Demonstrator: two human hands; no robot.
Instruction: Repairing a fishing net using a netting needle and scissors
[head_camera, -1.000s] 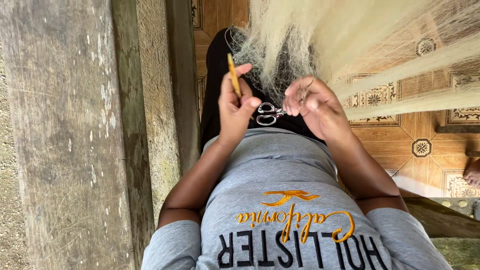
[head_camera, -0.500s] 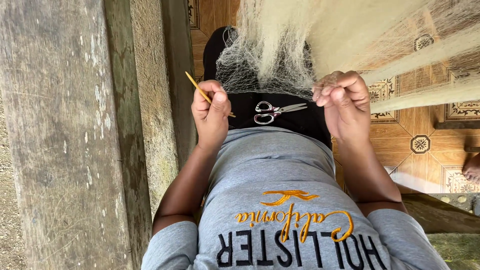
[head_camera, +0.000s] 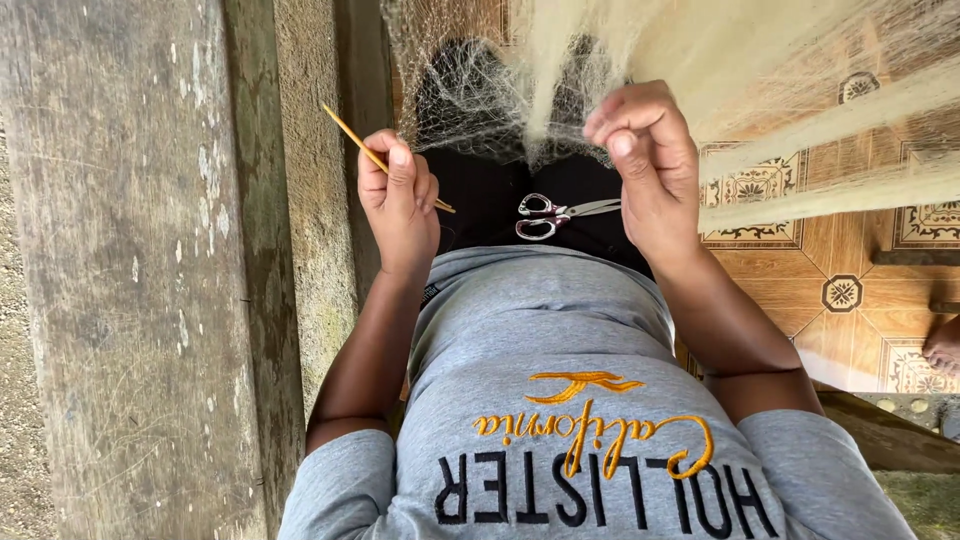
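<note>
My left hand (head_camera: 400, 200) is shut on a thin yellow stick (head_camera: 352, 135) that points up and to the left. My right hand (head_camera: 645, 165) pinches strands of a pale, fine fishing net (head_camera: 560, 70), which hangs from the top of the view down onto my lap. On my black trousers, between the two hands, lies a pair of small silver scissors (head_camera: 560, 213), touched by neither hand. Below the hands is my grey shirt (head_camera: 540, 330) with printed lettering.
A weathered wooden post or beam (head_camera: 130, 280) fills the left side, close to my left arm. Patterned brown floor tiles (head_camera: 850, 290) lie on the right. Part of a bare foot (head_camera: 945, 345) shows at the right edge.
My hands were close together over the scissors and have moved apart. The left hand went left with the stick, and the right hand rose into the net, which now hangs lower over my lap.
</note>
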